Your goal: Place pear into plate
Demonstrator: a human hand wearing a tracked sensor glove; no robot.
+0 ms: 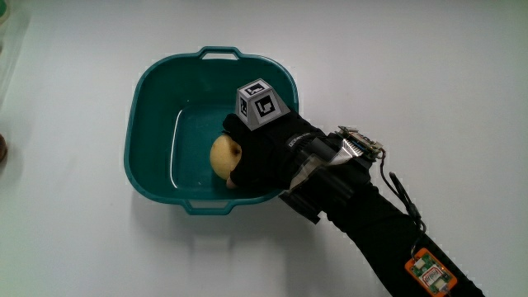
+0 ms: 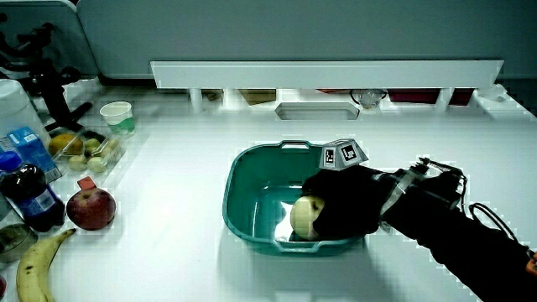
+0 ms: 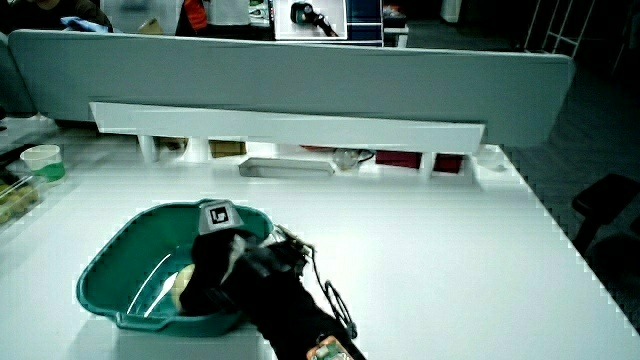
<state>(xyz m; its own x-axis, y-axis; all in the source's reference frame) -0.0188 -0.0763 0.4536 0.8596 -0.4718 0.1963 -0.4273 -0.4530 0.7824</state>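
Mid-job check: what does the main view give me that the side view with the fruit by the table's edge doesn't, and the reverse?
Only the main view looks straight down into the basin, showing the pear lying on its floor beside the hand.

Only that side view shows an apple, a banana, a dark bottle, a cup and the low partition.

Both show the hand inside the basin against the pear; the fingers wrap it, so it looks grasped.
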